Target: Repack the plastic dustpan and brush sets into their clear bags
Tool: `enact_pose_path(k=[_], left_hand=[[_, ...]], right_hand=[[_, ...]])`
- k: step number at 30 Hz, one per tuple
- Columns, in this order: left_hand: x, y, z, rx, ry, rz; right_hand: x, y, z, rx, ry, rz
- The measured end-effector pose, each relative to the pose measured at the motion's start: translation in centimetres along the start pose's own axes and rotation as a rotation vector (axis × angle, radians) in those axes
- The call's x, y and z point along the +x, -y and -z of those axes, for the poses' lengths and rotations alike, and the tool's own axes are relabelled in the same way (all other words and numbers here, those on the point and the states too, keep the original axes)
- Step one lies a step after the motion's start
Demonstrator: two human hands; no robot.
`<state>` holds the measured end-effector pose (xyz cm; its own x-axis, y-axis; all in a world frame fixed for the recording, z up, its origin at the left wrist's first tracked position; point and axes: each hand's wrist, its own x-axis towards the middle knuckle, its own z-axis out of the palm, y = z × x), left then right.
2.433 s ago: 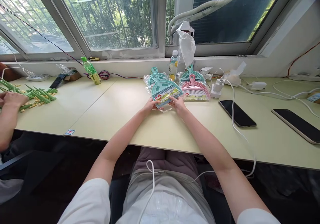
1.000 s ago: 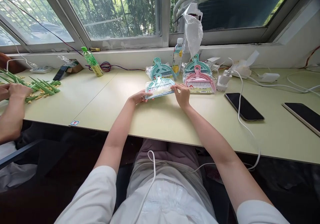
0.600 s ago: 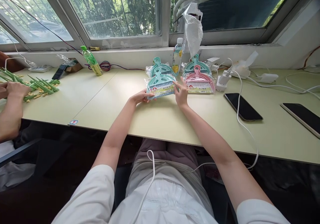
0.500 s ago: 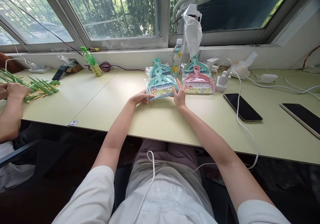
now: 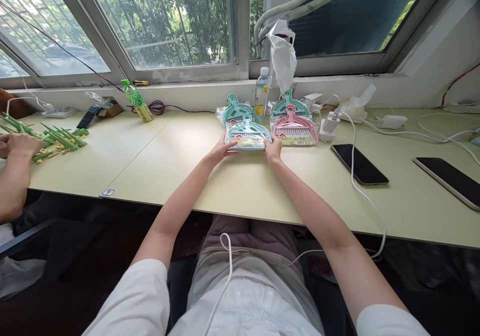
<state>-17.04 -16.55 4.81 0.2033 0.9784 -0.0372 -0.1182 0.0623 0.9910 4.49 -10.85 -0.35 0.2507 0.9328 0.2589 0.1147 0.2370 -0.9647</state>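
Between my two hands is a teal dustpan-and-brush set (image 5: pixel 248 134) in clear plastic wrap with a printed label. My left hand (image 5: pixel 220 151) grips its left edge, fingers partly under it. At its right edge, my right hand (image 5: pixel 273 149) is closed on the wrapping. Just behind it lies another wrapped teal dustpan set (image 5: pixel 236 110), partly covered. To the right, a wrapped pink dustpan set (image 5: pixel 294 128) lies in front of a further teal dustpan set (image 5: pixel 290 103).
A lemon drink bottle (image 5: pixel 261 92) stands by the sill. Two phones (image 5: pixel 360 164) and white chargers (image 5: pixel 328 126) with cables are at the right. A green bottle (image 5: pixel 137 101) tilts at the left, near green stalks (image 5: pixel 62 138) and another person's hand (image 5: pixel 20 146).
The held dustpan set was tipped toward me, raised again, and now sits level, slightly further right. My right hand went from pinching the front edge to gripping the right side.
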Motion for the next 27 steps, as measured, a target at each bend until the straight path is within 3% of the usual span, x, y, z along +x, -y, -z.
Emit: enact_pose_path(k=[2, 4, 10, 13, 17, 20, 27], left_hand=[[0.7, 0.7, -0.6, -0.036, -0.174, 0.036], [1.2, 1.0, -0.7, -0.051, -0.273, 0.096], [1.1, 0.7, -0.2, 0.134, -0.225, 0.108], [1.7, 1.1, -0.6, 0.212, -0.276, 0.077], [3.9, 2.3, -1.4, 0.266, -0.429, 0.075], [6.2, 2.7, -1.7, 0.369, -0.605, 0.071], [11.1, 1.2, -1.8, 0.622, -0.836, 0.009]], right_hand=[[-0.2, 0.5, 0.0, 0.003, -0.013, 0.006], [-0.6, 1.0, -0.1, 0.021, -0.007, 0.012], [-1.3, 2.3, -0.2, 0.134, 0.013, 0.014], [-1.3, 2.6, 0.2, 0.054, 0.003, -0.004], [-1.3, 3.0, 0.7, -0.059, -0.1, -0.072], [-1.3, 3.3, 0.8, -0.022, -0.191, 0.012], [-2.4, 4.6, 0.2, -0.111, -0.115, 0.198]])
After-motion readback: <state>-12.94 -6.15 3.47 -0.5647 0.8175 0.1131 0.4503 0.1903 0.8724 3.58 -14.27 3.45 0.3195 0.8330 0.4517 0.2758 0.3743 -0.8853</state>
